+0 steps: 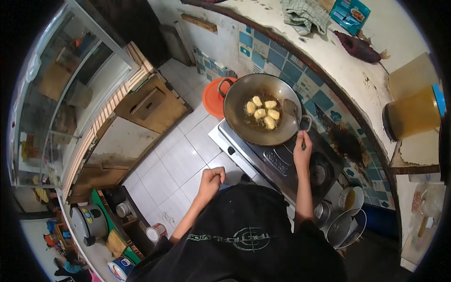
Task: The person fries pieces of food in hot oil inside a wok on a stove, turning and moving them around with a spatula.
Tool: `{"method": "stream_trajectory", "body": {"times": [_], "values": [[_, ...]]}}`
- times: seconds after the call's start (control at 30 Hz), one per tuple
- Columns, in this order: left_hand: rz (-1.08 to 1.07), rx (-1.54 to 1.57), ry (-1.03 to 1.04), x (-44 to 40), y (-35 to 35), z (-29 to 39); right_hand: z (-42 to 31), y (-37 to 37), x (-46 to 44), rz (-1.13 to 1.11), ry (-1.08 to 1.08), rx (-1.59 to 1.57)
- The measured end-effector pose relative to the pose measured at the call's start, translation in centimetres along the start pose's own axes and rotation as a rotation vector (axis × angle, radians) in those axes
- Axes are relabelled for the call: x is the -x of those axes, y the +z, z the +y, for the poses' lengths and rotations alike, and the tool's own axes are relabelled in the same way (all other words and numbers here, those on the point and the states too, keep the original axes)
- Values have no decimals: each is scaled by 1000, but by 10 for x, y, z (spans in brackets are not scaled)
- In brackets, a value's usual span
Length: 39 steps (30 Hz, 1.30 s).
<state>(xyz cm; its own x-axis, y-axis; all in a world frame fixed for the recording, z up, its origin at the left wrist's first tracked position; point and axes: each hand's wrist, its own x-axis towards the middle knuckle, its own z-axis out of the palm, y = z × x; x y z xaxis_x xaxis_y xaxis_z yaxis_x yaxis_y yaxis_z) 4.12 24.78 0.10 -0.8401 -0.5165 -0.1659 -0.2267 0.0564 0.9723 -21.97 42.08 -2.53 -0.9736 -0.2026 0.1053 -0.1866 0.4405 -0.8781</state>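
Observation:
A large wok (239,117) sits on the gas stove (277,162), with several pale yellow pieces of food (260,113) in bubbling oil at its middle. My right hand (302,143) is closed around the handle of a spatula (290,107), just outside the wok's near right rim. The spatula's dark blade rests against the wok's inner right side. My left hand (211,182) is curled in a loose fist over the floor, left of the stove and apart from it. Nothing shows in its fingers.
An orange lid or basin (213,98) lies behind the wok's left side. On the ledge are a checked cloth (304,16), a teal packet (350,16), a purple root (359,47) and a jar of yellowish liquid (413,113). Pots (340,230) stand right; a rice cooker (88,222) is left.

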Motion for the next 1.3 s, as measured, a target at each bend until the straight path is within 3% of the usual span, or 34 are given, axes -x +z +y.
{"method": "stream_trajectory", "body": {"times": [0.13,0.23,0.37,0.47,0.6,0.63,0.87,0.9,0.93,1.0,1.07,1.13,1.3], "values": [[-40,-34,36,-10,9,9,19,12,-12,39,87,-35],[-60,-63,53,-13,3,20,91,34,-32,34,54,-139],[42,-28,48,-12,-5,8,50,35,-29,-54,308,-681],[97,48,-45,-5,-6,2,57,42,-35,-148,423,-891],[54,56,-82,0,1,-1,53,62,-37,-87,576,-1021],[45,58,-72,0,3,1,60,66,-37,-170,527,-1105],[9,53,-41,-5,10,12,48,72,3,-282,329,-818],[9,47,-34,-5,10,15,52,64,7,-403,193,-739],[11,40,-29,-6,10,16,43,58,17,-373,218,-585],[2,32,-17,-7,11,16,32,45,29,-360,-95,-243],[-13,19,-11,-9,12,14,12,32,43,-302,-246,-181],[-25,0,-7,-11,14,11,9,19,47,-386,-288,-81],[-80,10,-24,-7,17,10,13,5,32,-318,-316,-21]]}}
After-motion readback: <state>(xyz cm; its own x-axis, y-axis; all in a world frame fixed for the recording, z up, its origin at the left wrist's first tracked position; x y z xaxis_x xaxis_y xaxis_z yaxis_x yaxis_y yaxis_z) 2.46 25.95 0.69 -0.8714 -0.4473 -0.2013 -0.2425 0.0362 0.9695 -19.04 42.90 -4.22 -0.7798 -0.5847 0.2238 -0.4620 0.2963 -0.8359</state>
